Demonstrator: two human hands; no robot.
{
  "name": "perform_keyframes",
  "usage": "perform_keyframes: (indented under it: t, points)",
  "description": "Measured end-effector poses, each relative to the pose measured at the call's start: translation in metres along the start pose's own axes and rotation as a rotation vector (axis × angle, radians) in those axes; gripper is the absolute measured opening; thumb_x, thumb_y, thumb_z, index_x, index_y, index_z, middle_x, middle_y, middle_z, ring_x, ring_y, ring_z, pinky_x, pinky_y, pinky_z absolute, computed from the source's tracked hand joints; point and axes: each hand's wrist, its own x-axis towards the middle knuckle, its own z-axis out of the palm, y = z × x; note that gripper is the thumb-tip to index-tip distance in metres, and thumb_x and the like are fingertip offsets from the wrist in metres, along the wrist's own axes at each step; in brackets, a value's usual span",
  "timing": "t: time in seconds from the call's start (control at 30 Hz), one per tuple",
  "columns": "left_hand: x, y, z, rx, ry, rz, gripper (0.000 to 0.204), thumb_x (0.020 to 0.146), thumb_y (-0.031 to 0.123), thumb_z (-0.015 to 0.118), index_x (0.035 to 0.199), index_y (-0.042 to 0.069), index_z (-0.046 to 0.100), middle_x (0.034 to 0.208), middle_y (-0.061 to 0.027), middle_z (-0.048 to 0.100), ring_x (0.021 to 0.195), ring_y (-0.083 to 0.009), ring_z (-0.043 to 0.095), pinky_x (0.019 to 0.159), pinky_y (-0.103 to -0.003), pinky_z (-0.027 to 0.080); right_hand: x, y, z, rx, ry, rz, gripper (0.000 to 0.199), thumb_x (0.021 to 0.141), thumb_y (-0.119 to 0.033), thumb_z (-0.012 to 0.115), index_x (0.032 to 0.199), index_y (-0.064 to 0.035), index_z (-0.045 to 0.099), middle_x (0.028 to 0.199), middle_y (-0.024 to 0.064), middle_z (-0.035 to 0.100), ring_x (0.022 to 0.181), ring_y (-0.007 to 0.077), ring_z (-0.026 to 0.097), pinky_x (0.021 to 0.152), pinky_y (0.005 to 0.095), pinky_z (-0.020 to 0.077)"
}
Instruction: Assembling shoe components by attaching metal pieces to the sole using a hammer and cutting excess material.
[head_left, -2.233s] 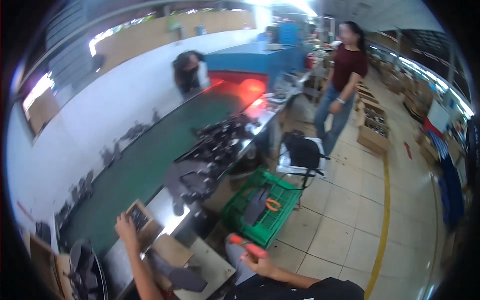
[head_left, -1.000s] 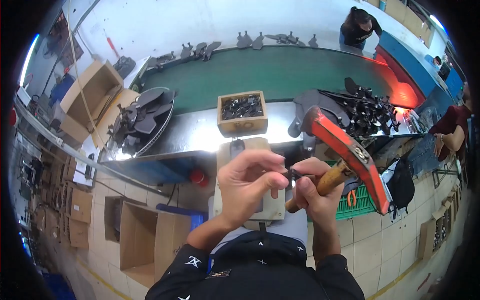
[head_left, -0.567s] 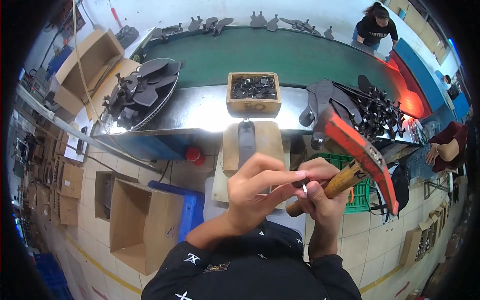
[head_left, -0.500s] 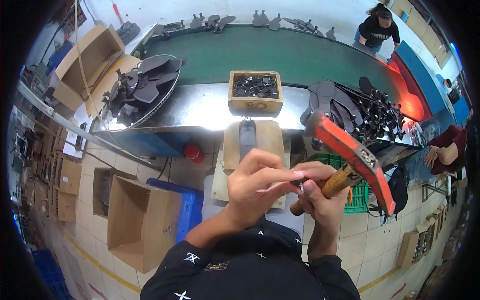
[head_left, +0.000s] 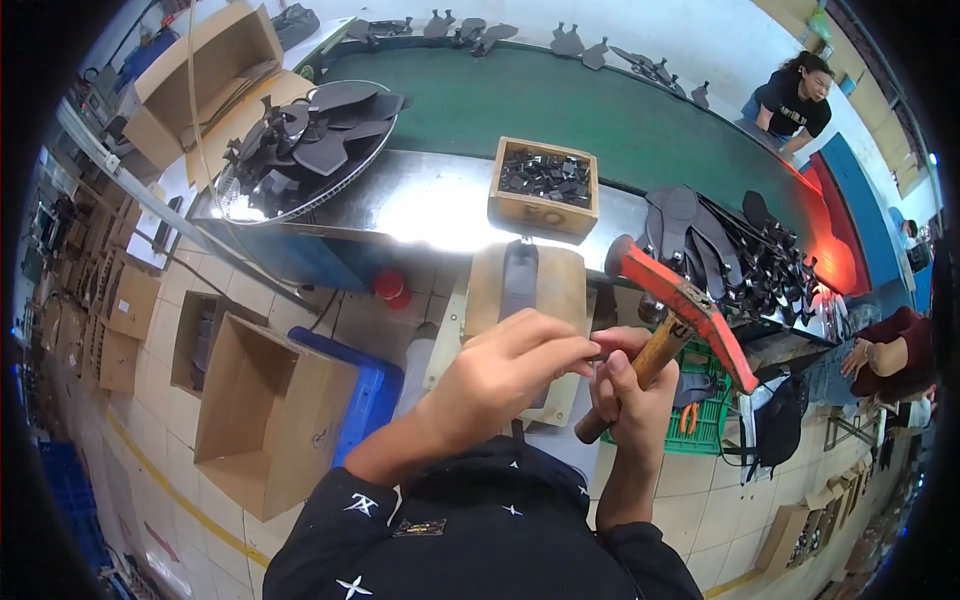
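My right hand [head_left: 636, 392] is wrapped round the wooden handle of a hammer [head_left: 688, 310] with a worn red head, which points up and to the right. My left hand [head_left: 508, 372] is closed in a pinch, its fingertips meeting those of my right hand. Something small and dark is partly visible between the fingertips, too hidden to name. Just beyond my hands stands a wooden block [head_left: 568, 290] with a dark grey, flat strap-like piece [head_left: 520, 278] lying on it. Behind the block, a wooden box [head_left: 545, 211] holds many small, dark shiny pieces.
A wire basket [head_left: 312, 213] of dark grey flat parts stands left on the metal bench, beside a green conveyor belt [head_left: 450, 90]. More dark parts [head_left: 700, 235] are heaped right. Cardboard boxes [head_left: 270, 420] and a green crate [head_left: 712, 425] flank me. A co-worker [head_left: 790, 105] stands far right.
The view has turned, so the bench things sit farther right. My hands stay together and have come slightly nearer the block's line. The small thing between my fingertips is now more hidden.
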Motion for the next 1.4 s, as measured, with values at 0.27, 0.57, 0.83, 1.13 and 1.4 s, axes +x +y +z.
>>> perform_keyframes:
  t: [0.27,0.57,0.83,1.13,1.4]
  points:
    - [0.004,0.009,-0.009,0.081,-0.007,-0.035,0.056,0.074,0.005,0.078,0.128,0.006,0.061,0.092,-0.0086,0.068,0.077,-0.0182,0.062,0.067,-0.028,0.050,0.005,-0.010,0.006,-0.082,-0.070,0.002,0.022,0.086,-0.006,0.073,0.102,0.0061,0.064,0.071,0.0041,0.061,0.048,0.0039,0.047,0.042,0.0198,0.0325]
    - [-0.019,-0.185,0.019,0.341,0.023,-0.302,0.044,0.080,0.023,0.077,0.115,-0.001,0.063,0.110,-0.0161,0.067,0.094,-0.0318,0.065,0.082,-0.039,0.051,0.062,0.028,-0.010,-0.437,-0.011,-0.081,0.017,0.087,-0.004,0.068,0.102,0.0032,0.067,0.070,0.0006,0.061,0.044,0.0024,0.043,0.040,0.0191,0.0299]
    - [-0.024,-0.179,0.041,0.188,-0.075,-0.296,0.024,0.080,0.016,0.073,0.100,0.003,0.071,0.095,-0.0153,0.069,0.092,-0.0326,0.064,0.085,-0.040,0.049,0.129,0.075,-0.028,-0.564,-0.157,-0.117,0.019,0.089,-0.009,0.069,0.102,0.0052,0.068,0.091,0.0058,0.072,0.082,0.0121,0.065,0.075,0.0282,0.0518]
    - [-0.042,-0.180,0.041,0.239,-0.091,-0.343,0.027,0.076,0.022,0.077,0.100,0.010,0.072,0.101,-0.0073,0.072,0.100,-0.0228,0.065,0.096,-0.040,0.037,0.123,0.086,-0.033,-0.831,-0.242,-0.334,0.022,0.080,-0.001,0.065,0.103,0.0000,0.065,0.086,0.0188,0.067,0.077,0.0316,0.067,0.071,0.0347,0.0506]
    - [-0.030,-0.171,0.031,0.191,-0.100,-0.243,0.031,0.078,0.018,0.075,0.106,0.006,0.072,0.087,-0.0140,0.070,0.080,-0.0246,0.066,0.076,-0.038,0.051,0.125,0.074,-0.028,-0.972,-0.363,-0.385,0.029,0.077,0.001,0.064,0.106,-0.0002,0.063,0.101,0.0178,0.066,0.093,0.0406,0.063,0.079,0.0431,0.0507]
